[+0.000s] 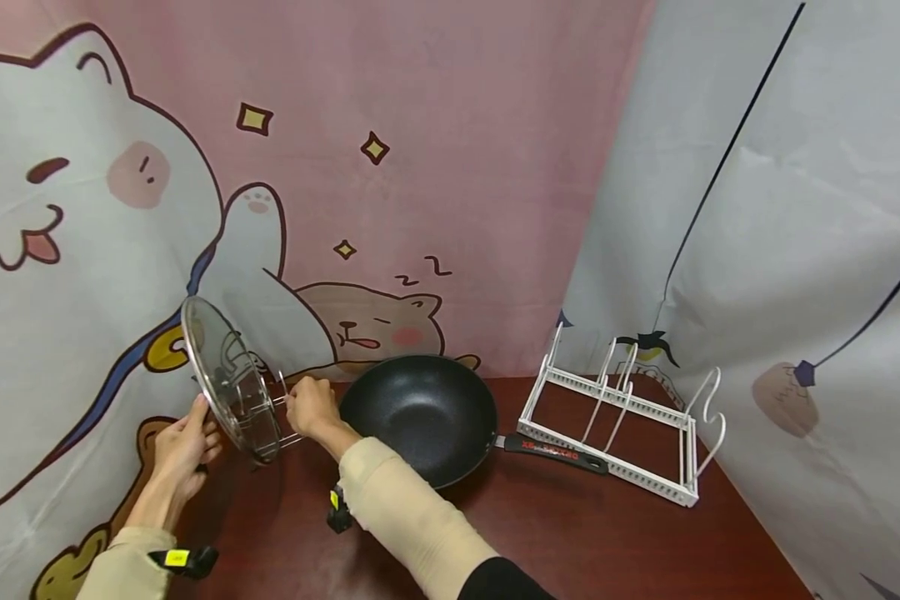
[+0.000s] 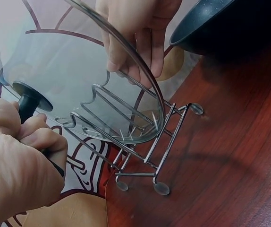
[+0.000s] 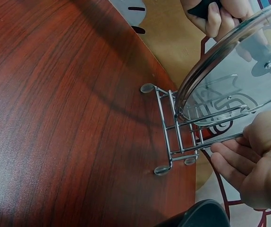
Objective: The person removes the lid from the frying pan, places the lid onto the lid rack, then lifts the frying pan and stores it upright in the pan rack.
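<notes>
My left hand (image 1: 183, 446) grips the black knob (image 2: 29, 100) of a round glass lid (image 1: 213, 350) with a metal rim. The lid stands nearly upright, its lower edge inside a silver wire lid rack (image 2: 174, 137). Round clear feet (image 3: 161, 170) on the rack show close over the tabletop, near its edge. With thumb and fingers, my right hand (image 1: 313, 408) holds a wire at the rack's side. In the right wrist view the same hand (image 3: 263, 161) is below the lid.
A black wok (image 1: 420, 417) sits just right of my right hand, its handle (image 1: 558, 454) pointing right over the front of a white rack (image 1: 645, 479) with upright dividers. Printed curtains (image 1: 457, 208) hang behind the red-brown table (image 1: 570, 533) and along its sides.
</notes>
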Motion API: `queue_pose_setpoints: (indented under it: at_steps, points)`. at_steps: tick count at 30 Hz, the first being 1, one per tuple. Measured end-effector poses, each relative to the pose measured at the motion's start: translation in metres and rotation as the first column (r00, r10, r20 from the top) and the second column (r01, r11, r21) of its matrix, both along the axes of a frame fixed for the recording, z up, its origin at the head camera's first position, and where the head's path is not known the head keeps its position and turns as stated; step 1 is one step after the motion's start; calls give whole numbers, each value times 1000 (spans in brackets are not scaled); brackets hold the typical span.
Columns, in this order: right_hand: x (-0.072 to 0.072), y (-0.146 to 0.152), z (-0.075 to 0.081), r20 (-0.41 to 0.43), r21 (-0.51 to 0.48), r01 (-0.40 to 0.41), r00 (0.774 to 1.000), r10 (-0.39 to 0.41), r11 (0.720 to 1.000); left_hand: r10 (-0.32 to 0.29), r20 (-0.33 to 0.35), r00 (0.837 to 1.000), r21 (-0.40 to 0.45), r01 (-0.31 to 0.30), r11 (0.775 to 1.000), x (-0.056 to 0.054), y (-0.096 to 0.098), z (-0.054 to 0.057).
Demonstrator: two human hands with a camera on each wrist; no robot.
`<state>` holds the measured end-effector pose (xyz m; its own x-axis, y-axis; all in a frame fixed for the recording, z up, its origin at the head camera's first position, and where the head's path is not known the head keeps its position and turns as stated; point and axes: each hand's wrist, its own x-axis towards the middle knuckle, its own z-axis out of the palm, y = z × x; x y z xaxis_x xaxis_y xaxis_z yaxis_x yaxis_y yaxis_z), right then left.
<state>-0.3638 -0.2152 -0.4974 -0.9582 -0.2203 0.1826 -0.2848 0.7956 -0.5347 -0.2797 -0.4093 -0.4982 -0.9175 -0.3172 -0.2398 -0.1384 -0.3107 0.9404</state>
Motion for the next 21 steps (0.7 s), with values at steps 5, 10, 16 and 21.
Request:
queue_pose_setpoints:
  at_steps: [5,10,16,21]
  points:
    - [-1,1,0,13,-8,4,1000,-3,1000,13,41,999,-44,-11,999,-3,0,0]
    - [0,2,1,13,-5,0,1000,0,1000,20,76,997,-58,-16,998,-6,-1,1]
    - [0,4,2,19,-2,1,1000,-1,1000,21,94,995,-38,-18,999,-9,-1,3]
    - [0,4,1,12,-2,-3,1000,3,1000,10,103,995,-34,-7,999,-11,-4,2]
